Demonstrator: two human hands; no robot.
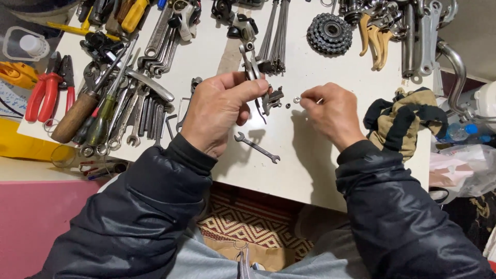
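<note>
Two hands over white counter (pixel 310 170): left hand (pixel 219 111) grip closed on grey metal brake caliper (pixel 264 93), held just above counter; right hand (pixel 330 111) fingertips pinch small silver washer (pixel 297 99) beside it.

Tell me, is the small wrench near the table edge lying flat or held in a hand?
Lying flat. The small wrench rests on the white table, below the left hand and apart from both hands.
</note>
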